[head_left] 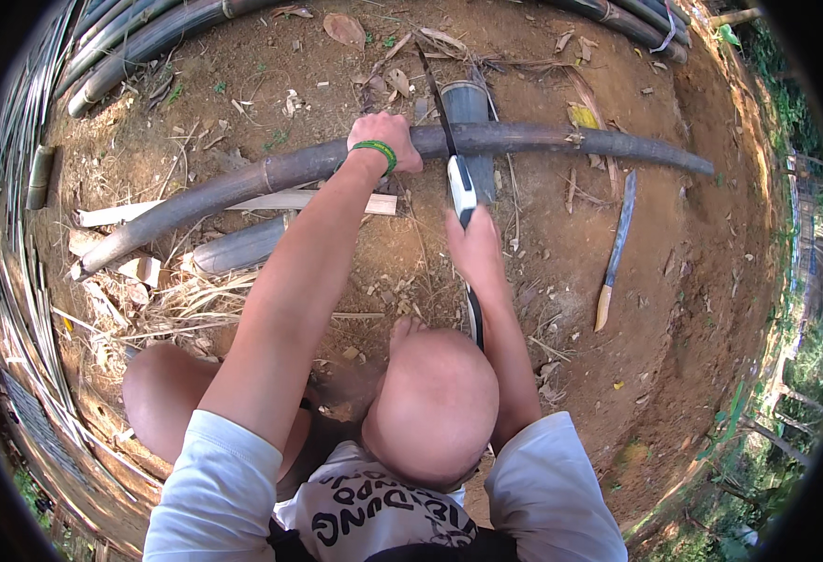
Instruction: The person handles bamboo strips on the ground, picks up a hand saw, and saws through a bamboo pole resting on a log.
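A long dark bamboo pole (543, 139) lies across the dirt ground, resting on a short cut bamboo piece (468, 101). My left hand (388, 136), with a green band on the wrist, presses down on the pole. My right hand (475, 245) grips the white and black handle of a hand saw (451, 140). The saw's thin blade crosses the pole just right of my left hand. I squat close, my knees low in the view.
A long knife with a wooden handle (616, 248) lies on the dirt at the right. Another short bamboo piece (238, 248) and split strips (243, 202) lie left. More bamboo poles (140, 47) are stacked at the far left and top right.
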`<action>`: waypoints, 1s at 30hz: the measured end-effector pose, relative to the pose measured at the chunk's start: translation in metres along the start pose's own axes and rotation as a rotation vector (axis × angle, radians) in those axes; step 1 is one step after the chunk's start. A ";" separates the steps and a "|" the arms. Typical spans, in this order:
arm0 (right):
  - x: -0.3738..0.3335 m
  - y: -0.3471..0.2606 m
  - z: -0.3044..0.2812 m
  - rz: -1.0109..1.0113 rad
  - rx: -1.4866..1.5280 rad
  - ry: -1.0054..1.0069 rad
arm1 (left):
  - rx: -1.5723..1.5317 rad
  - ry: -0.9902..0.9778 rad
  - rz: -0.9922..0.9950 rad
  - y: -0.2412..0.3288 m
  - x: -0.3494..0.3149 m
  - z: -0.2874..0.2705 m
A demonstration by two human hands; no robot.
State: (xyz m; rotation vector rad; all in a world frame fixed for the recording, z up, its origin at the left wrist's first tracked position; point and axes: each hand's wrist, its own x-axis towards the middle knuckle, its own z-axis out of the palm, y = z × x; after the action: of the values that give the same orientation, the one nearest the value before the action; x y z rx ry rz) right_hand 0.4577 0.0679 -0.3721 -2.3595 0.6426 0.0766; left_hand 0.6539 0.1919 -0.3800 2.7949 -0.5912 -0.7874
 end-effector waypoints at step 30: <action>-0.119 0.023 -0.039 0.262 -0.012 -0.122 | -0.004 0.006 0.018 -0.002 0.003 0.003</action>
State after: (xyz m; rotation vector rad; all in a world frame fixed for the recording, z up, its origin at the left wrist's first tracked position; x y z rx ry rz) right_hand 0.3383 0.0787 -0.3300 -2.2492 0.8883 0.3389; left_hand 0.6549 0.1920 -0.3846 2.7830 -0.6127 -0.7760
